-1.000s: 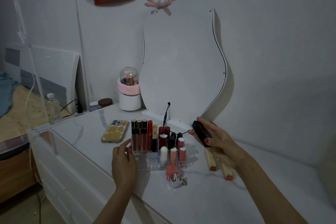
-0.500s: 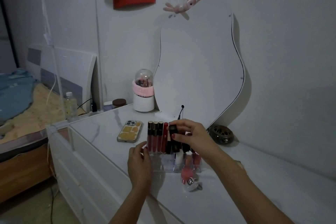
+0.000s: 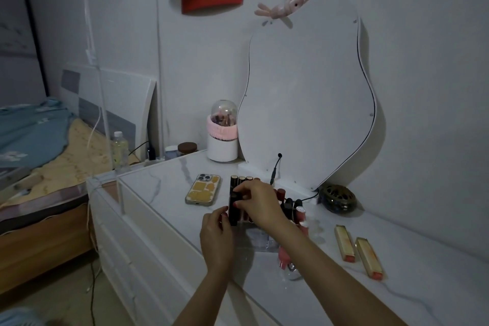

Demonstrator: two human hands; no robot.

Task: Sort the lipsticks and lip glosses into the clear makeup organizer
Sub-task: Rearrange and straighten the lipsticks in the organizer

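On the white dresser top, right in front of the mirror (image 3: 307,103), my right hand (image 3: 258,202) is pinching a dark tube (image 3: 234,209) between thumb and fingertips, holding it upright at the left end of the clear makeup organizer (image 3: 260,242), next to the row of tall glosses (image 3: 242,181) standing there. My left hand (image 3: 215,233) is at the organizer's near-left corner, fingers curled against the tube's lower end, though I can't tell how firmly they grip. Two gold-cased lipsticks (image 3: 357,251) lie flat on the dresser, well apart to the right, not yet sorted. A pink item (image 3: 283,258) sits just in front of the organizer. Risk from here, as I read it: the slots look crowded, so if the tube catches on a divider it could tip its neighbours. My right forearm also crosses over the organizer, and a careless pull-back might sweep the shorter lipsticks (image 3: 288,204) over. The phone (image 3: 203,189) lies close on the left.
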